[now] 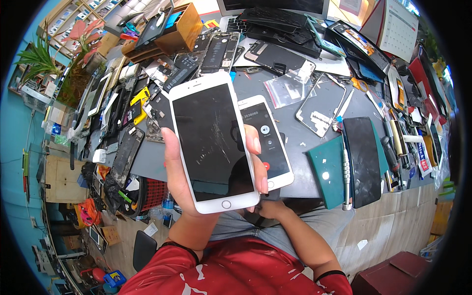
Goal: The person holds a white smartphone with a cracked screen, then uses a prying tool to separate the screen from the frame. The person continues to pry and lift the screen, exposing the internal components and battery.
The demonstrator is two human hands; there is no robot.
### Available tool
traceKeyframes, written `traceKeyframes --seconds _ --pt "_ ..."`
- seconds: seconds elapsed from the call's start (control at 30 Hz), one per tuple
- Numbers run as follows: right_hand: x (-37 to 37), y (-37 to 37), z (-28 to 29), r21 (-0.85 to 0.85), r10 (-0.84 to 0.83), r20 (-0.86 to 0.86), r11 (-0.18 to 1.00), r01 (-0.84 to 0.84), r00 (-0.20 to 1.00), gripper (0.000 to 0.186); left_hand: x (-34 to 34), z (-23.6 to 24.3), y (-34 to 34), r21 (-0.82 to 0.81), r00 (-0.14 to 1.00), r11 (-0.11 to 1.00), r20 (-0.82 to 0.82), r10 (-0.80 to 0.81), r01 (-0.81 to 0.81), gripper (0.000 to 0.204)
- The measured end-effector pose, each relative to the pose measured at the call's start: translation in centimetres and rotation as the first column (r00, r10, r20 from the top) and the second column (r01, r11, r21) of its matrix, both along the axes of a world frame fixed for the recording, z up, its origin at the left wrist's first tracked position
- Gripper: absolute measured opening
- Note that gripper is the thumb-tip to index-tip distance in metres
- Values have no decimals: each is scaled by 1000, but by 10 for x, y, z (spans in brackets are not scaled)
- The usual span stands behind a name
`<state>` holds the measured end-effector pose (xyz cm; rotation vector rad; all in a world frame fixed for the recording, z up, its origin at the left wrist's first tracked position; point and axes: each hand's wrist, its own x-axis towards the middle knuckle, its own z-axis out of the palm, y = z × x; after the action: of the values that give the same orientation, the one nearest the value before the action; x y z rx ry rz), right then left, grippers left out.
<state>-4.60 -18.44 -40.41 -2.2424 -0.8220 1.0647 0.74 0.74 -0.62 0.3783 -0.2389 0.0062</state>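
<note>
A white smartphone with a dark, scratched screen stands upright in my left hand, its fingertips curled round the right edge. Just behind it, a second white phone shows a lit dark screen with round buttons and rests near the desk's front edge. My right hand is low at that edge over my lap, below the phones and partly hidden; what it holds or touches there I cannot make out. A teal mat with a black phone and a silver screwdriver lies to the right.
The grey desk carries opened phones, loose parts, a small plastic bag and tools. A laptop, wooden organiser and calendar stand at the back. A red basket is below the left edge.
</note>
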Motion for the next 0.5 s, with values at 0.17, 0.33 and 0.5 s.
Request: traceKeyframes --seconds 0.17,0.33,0.5 --pt "3 -1 11 -27 22 1 999 -22 1000 58 -2 1 0 -8 1000 1000 0 14 -14 99" --pt "-1 1 0 -30 31 5 999 -31 999 59 0 2 -1 6 1000 1000 3 -14 14 103" --pt "0 -1 -2 -20 40 -2 999 -40 999 59 -2 5 -3 -9 999 1000 -20 24 -25 98"
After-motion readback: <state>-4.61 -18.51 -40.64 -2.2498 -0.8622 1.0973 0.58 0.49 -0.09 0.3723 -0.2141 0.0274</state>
